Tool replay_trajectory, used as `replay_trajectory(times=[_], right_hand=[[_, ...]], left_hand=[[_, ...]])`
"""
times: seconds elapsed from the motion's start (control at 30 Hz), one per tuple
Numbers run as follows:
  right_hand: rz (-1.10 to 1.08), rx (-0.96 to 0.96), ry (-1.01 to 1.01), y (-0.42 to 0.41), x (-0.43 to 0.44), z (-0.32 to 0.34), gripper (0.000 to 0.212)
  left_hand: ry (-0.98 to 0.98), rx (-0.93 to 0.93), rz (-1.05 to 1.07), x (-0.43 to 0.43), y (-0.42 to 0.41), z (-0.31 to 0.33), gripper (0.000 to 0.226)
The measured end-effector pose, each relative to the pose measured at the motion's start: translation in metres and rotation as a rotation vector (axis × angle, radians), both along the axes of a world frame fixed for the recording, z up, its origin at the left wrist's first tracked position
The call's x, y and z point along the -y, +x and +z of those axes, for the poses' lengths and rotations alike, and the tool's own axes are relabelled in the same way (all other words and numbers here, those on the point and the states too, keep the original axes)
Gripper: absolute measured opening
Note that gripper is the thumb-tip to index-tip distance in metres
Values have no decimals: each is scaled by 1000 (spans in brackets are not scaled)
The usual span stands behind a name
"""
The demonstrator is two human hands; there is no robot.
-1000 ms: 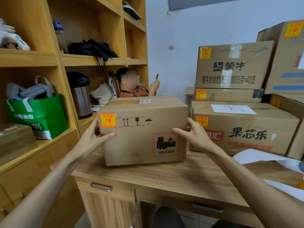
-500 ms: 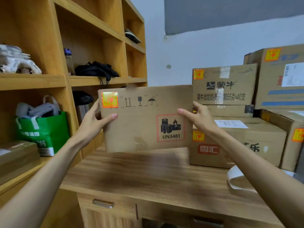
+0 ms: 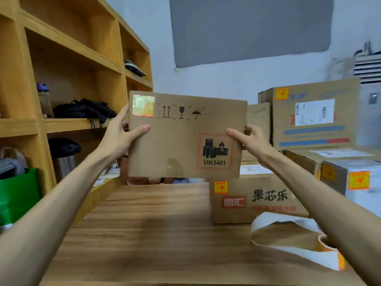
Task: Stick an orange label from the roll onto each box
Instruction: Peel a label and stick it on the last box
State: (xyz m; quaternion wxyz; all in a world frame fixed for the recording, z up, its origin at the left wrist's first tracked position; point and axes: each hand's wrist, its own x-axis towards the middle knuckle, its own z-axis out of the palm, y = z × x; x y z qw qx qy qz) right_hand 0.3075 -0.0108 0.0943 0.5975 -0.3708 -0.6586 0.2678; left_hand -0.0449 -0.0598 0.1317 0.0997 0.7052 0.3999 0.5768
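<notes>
Now higher, box clear of desk

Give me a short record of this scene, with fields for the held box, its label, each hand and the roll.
held box: cardboard box marked UN3481, in the air above the desk
label: orange label on front, upper left corner, under glare
left hand: grips the box's left edge, thumb on front
right hand: grips the right edge, thumb on front
roll: label roll on the desk, partly behind the right forearm
</notes>
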Motion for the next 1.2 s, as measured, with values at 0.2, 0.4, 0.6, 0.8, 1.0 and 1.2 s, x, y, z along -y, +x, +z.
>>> replay_trajectory(times=[0.2,0.4,0.6,0.8,1.0,1.2], right_hand=[[-86,21,31,61,4,19,33],[-186,45,16,130,-8,22,36],[-236,33,-6,183,-25,12,41],[-234,67,-30,209,-39,-2,39],[-237,76,-29,217,-54,-17,37],[-269,100,2,215,-57,-22,36]], left_hand=[[18,31,-30,-29,56,0,83],[-3,82,-103,-64,126,-18,78],[-106,108,-158,-98,171,-32,80],[-82,110,-178,-120,202,-43,77],[-54,108,-179,-131,215,-58,75],[-55,78,-152,-132,211,-68,75]])
